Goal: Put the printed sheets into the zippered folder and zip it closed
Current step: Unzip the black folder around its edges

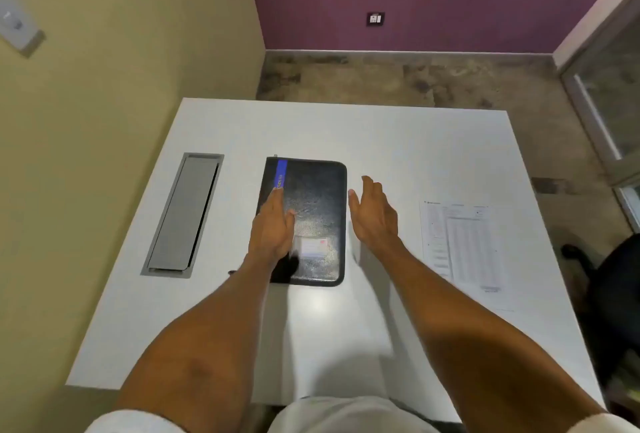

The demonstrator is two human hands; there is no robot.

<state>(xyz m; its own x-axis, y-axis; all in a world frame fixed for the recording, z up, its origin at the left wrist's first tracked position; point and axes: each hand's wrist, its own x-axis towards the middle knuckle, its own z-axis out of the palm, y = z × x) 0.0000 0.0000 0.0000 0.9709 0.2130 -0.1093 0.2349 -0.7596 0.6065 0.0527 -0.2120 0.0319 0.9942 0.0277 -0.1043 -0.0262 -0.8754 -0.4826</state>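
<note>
A black zippered folder [308, 221] with a pebbled, leather-like skin and rounded corners lay closed and flat near the middle of a smooth white table [381, 141], its long sides running from the near edge toward the far edge. A glossy blue strip [281, 174] ran down its far-left part, and a small clear pocket holding a pale card [311, 247] sat on the cover toward its near end. The left hand [272, 224] was flat and open over the folder's left side, fingers straight and together, fingertips reaching the blue strip; it gripped nothing, and whether the palm pressed on the cover could not be told. The right hand [374, 214] was also open, fingers extended and slightly spread, held on edge just beside the folder's right side with a narrow gap between them, holding nothing. The printed sheets [460, 245], thin white paper with fine grey tables and rows of text, lay flat well apart from the folder toward the table's right edge. A long rectangular grey metal flap [183, 214] was set flush into the table near its left edge.
</note>
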